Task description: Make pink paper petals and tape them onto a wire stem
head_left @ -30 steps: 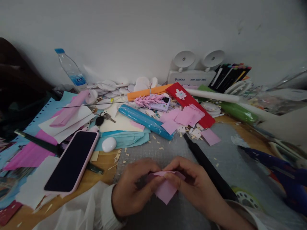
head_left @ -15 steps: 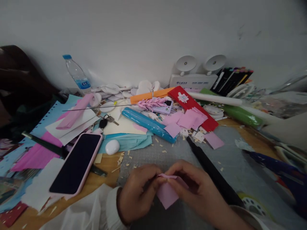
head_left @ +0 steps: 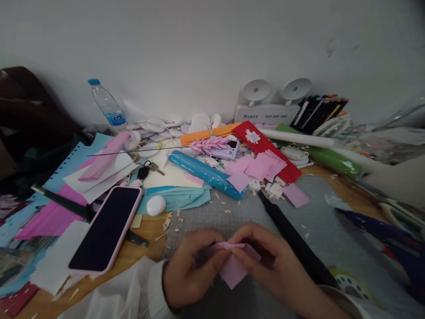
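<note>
Low in the middle of the head view, both hands pinch one small square of pink crepe paper (head_left: 233,270). My left hand (head_left: 194,272) grips its upper left side between thumb and fingers. My right hand (head_left: 265,254) pinches the top edge close beside the left thumb. The upper edge looks folded or gathered, and one corner hangs down between the hands. Several loose pink squares (head_left: 260,166) lie in a pile beyond the hands, with one single square (head_left: 296,195) to their right. A pink paper flower stem (head_left: 209,144) rests behind the blue roll.
A phone (head_left: 106,228) lies at left, near a white round case (head_left: 156,206). A blue wrapped roll (head_left: 206,174) and a red envelope (head_left: 272,153) lie behind the grey mat (head_left: 232,217). A black rod (head_left: 292,235) and a dark blue glue gun (head_left: 375,230) lie at right.
My left thumb and fingers have shifted slightly along the top edge of the pink square, and more paper shows at its upper left. My right hand keeps nearly the same place.
</note>
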A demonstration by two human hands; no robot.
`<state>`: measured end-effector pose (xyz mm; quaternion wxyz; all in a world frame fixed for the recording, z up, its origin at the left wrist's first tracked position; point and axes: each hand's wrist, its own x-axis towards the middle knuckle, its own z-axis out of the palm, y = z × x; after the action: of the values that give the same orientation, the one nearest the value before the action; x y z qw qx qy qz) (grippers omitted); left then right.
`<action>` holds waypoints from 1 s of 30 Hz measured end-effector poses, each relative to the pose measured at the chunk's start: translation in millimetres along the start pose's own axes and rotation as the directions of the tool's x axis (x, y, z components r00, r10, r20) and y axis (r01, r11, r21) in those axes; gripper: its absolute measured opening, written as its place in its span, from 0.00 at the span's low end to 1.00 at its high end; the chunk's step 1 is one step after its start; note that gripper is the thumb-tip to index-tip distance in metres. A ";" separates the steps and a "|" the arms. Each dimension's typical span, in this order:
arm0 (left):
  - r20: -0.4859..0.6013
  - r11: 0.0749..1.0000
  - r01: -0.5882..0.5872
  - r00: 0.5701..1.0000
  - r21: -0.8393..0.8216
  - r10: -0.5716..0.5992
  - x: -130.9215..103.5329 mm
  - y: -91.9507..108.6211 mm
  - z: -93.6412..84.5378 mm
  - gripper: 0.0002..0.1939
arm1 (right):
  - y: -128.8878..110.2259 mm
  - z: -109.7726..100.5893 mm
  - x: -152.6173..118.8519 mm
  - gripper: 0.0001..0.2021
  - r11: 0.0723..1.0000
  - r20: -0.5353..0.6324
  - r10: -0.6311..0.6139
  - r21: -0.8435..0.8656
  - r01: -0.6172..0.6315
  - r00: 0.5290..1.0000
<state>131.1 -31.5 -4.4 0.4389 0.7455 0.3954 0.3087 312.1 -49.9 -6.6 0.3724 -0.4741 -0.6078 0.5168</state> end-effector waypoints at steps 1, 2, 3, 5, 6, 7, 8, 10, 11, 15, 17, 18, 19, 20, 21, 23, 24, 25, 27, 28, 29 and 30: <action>-0.006 1.000 0.001 1.000 -0.004 -0.001 -0.7 -0.8 0.4 0.11 | -0.9 0.1 0.4 0.04 1.000 0.006 -0.008 -0.010 0.008 1.000; -0.015 1.000 -0.002 1.000 -0.008 0.002 -1.3 -1.6 0.8 0.10 | -1.7 0.3 0.8 0.03 1.000 0.010 -0.018 -0.019 0.018 1.000; -0.020 1.000 -0.006 1.000 -0.013 0.005 -1.9 -2.3 1.1 0.09 | -2.2 0.6 1.2 0.02 0.999 0.008 -0.029 -0.030 0.029 1.000; -0.025 1.000 -0.011 1.000 -0.022 0.011 -2.3 -3.1 1.4 0.09 | -2.4 1.3 1.7 0.03 0.998 0.004 -0.043 -0.049 0.043 0.999; -0.020 1.000 -0.008 1.000 -0.026 0.007 -2.1 -3.2 1.3 0.09 | -2.0 1.6 1.8 0.03 0.998 0.002 -0.045 -0.052 0.045 0.999; -0.009 0.999 0.006 1.000 -0.033 -0.007 -1.7 -3.0 1.2 0.10 | -1.3 1.7 1.8 0.03 0.998 0.003 -0.047 -0.049 0.047 0.999; 0.007 0.998 0.034 0.999 -0.044 -0.033 -1.1 -2.6 0.9 0.11 | -0.3 1.7 1.7 0.03 0.998 0.001 -0.049 -0.041 0.049 0.999; 0.037 0.991 0.109 0.994 -0.072 -0.107 0.3 -1.5 0.5 0.14 | 2.0 1.4 1.1 0.03 0.999 -0.006 -0.051 -0.011 0.051 0.999; 0.057 0.985 0.146 0.988 -0.093 -0.141 1.0 -1.1 0.4 0.15 | 3.2 1.2 0.7 0.02 0.999 -0.012 -0.052 0.005 0.052 0.999; 0.083 0.963 0.206 0.977 -0.174 -0.194 3.0 0.0 0.4 0.16 | 5.6 0.2 -0.8 0.02 0.997 -0.028 -0.052 0.052 0.053 0.998; 0.090 0.955 0.210 0.977 -0.210 -0.194 3.9 0.6 0.2 0.16 | 4.9 -0.3 -1.2 0.02 0.997 -0.026 -0.054 0.059 0.056 0.998; 0.095 0.948 0.215 0.976 -0.235 -0.198 4.4 0.9 0.0 0.16 | 4.2 -0.7 -1.3 0.03 0.997 -0.026 -0.056 0.057 0.058 0.998; 0.110 0.936 0.227 0.973 -0.269 -0.204 4.9 1.4 -0.4 0.16 | 3.5 -1.2 -1.4 0.03 0.997 -0.025 -0.063 0.053 0.064 0.998; 0.125 0.920 0.242 0.969 -0.308 -0.213 5.4 1.9 -0.7 0.16 | 2.9 -1.7 -1.5 0.03 0.996 -0.026 -0.072 0.049 0.073 0.997; 0.142 0.901 0.258 0.965 -0.349 -0.221 5.9 2.4 -1.1 0.17 | 2.5 -2.2 -1.5 0.03 0.995 -0.027 -0.084 0.046 0.086 0.996; 0.183 0.858 0.285 0.957 -0.427 -0.227 7.0 3.2 -1.6 0.18 | 2.5 -3.3 -1.4 0.03 0.993 -0.013 -0.109 0.039 0.110 0.994; 0.197 0.841 0.296 0.953 -0.453 -0.230 7.5 3.4 -1.6 0.18 | 2.8 -3.8 -1.2 0.03 0.992 -0.007 -0.120 0.032 0.120 0.993; 0.199 0.831 0.301 0.952 -0.468 -0.233 8.0 3.4 -1.3 0.19 | 3.3 -4.1 -1.0 0.04 0.991 -0.006 -0.132 0.021 0.132 0.991; 0.184 0.831 0.300 0.953 -0.469 -0.240 8.8 2.9 -0.4 0.19 | 4.1 -4.4 -0.4 0.04 0.989 -0.011 -0.151 0.001 0.151 0.988; 0.172 0.837 0.296 0.955 -0.461 -0.243 9.1 2.5 0.2 0.19 | 4.4 -4.4 -0.2 0.03 0.988 -0.013 -0.156 -0.004 0.156 0.988; 0.161 0.844 0.289 0.957 -0.452 -0.242 9.4 2.1 0.7 0.19 | 4.5 -4.3 0.1 0.03 0.988 -0.014 -0.156 -0.005 0.156 0.988; 0.152 0.850 0.282 0.959 -0.444 -0.239 9.6 1.7 1.1 0.18 | 4.4 -4.2 0.3 0.03 0.989 -0.010 -0.150 -0.001 0.150 0.989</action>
<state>137.3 -24.3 -2.2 0.6586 0.5724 0.3879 0.2970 316.8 -48.4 -10.1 0.4132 -0.4297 -0.6401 0.4847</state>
